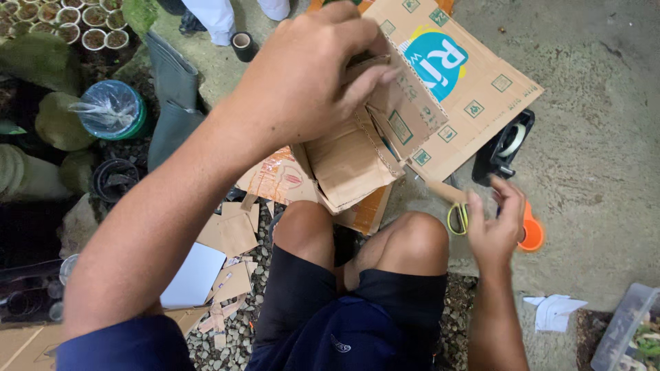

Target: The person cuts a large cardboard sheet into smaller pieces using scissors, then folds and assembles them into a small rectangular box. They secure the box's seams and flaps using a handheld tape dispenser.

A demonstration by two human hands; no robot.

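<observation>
My left hand point(309, 75) grips a folded piece of brown cardboard point(357, 158) held up above my knees, fingers curled over its top flap. My right hand point(496, 223) hovers low at the right, fingers loosely apart, right beside yellow-handled scissors point(457, 218) and an orange object point(531, 232) on the ground. A black tape dispenser point(505, 148) with a roll of clear tape sits just beyond that hand. A large flat cardboard sheet point(474, 89) with a blue printed circle lies behind the held piece.
Cardboard scraps point(230, 237) and a white sheet point(194, 276) lie on gravel at the left. Small pots of soil point(69, 24), a blue bucket point(110, 110) and rubber boots point(172, 103) stand at upper left. Another person's legs point(220, 17) are at top. A plastic bin point(625, 330) sits lower right.
</observation>
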